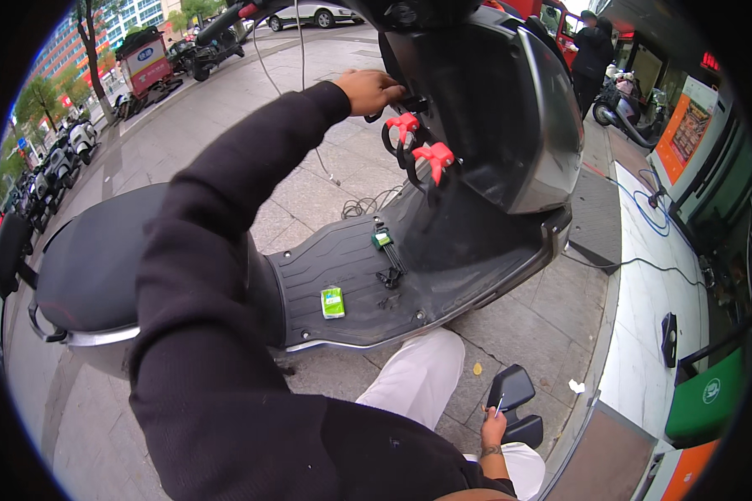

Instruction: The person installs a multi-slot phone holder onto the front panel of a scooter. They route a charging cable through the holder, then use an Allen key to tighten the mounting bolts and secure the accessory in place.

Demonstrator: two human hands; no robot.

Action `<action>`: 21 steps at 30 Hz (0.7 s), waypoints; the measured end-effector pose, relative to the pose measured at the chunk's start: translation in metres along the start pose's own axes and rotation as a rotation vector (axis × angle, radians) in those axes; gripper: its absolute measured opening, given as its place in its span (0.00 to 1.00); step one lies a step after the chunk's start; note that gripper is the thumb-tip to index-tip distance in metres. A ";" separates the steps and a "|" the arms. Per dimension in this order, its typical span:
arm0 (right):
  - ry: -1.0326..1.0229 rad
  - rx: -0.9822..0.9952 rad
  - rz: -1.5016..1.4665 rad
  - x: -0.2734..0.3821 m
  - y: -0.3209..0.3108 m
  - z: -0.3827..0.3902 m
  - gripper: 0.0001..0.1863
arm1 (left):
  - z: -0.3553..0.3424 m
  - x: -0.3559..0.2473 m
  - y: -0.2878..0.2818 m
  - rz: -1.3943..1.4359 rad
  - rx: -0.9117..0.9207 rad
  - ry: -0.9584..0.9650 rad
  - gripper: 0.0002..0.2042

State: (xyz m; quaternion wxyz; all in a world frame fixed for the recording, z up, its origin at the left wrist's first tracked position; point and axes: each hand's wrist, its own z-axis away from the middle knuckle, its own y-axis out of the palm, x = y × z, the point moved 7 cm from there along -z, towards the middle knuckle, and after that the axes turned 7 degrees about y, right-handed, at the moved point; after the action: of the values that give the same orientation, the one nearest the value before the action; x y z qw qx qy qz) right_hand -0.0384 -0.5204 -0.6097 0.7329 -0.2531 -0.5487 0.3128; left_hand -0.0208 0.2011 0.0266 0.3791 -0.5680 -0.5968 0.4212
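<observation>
A grey-black electric scooter stands across my view. My left hand (368, 92) reaches to its inner front panel (476, 100), fingers stretched out and fingertips touching the panel's left edge; the thumb side is hidden. Just below are two hooks with red tops (403, 127). Low on the right, my right hand (493, 427) is closed on a thin, light-coloured rod-like tool (500, 406). Beside it is a black, padded-looking part (512, 387) in two lobes. On the footboard (342, 259) lie a green-holder hex key set (383, 240) and a small green-and-white box (332, 302).
The scooter's black seat (100, 255) is at left. A cable (363, 206) coils on the paving behind the footboard. At right, a blue hose (656, 213) and a black cord (635, 261) lie by a white ledge, near a green container (708, 397). A person (591, 58) stands at the back.
</observation>
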 end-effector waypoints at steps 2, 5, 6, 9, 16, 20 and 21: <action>-0.031 -0.041 -0.002 0.010 -0.014 0.009 0.22 | 0.000 -0.002 -0.003 0.211 0.161 0.038 0.27; -0.062 -0.121 0.059 0.027 -0.036 0.018 0.23 | 0.002 -0.006 -0.013 0.222 0.224 0.163 0.31; -0.042 -0.134 0.088 0.032 -0.042 0.018 0.22 | 0.007 -0.011 -0.018 0.080 0.142 0.268 0.32; -0.043 -0.174 0.201 0.049 -0.056 0.017 0.23 | 0.017 -0.025 -0.016 -0.007 0.051 0.465 0.35; -0.222 -0.196 0.325 0.128 -0.050 0.002 0.21 | 0.010 -0.043 -0.007 -0.205 -0.093 0.631 0.31; -0.210 -0.211 0.309 0.175 -0.039 -0.004 0.20 | 0.013 -0.044 -0.005 -0.189 -0.194 0.650 0.22; -0.208 -0.222 0.309 0.183 -0.035 -0.003 0.20 | 0.013 -0.045 -0.004 -0.193 -0.229 0.655 0.20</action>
State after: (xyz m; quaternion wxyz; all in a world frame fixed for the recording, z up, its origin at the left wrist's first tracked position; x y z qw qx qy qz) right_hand 0.0084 -0.4093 -0.4669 0.5832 -0.3797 -0.6071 0.3836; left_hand -0.0312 0.1552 0.0265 0.5222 -0.6528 -0.5377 0.1094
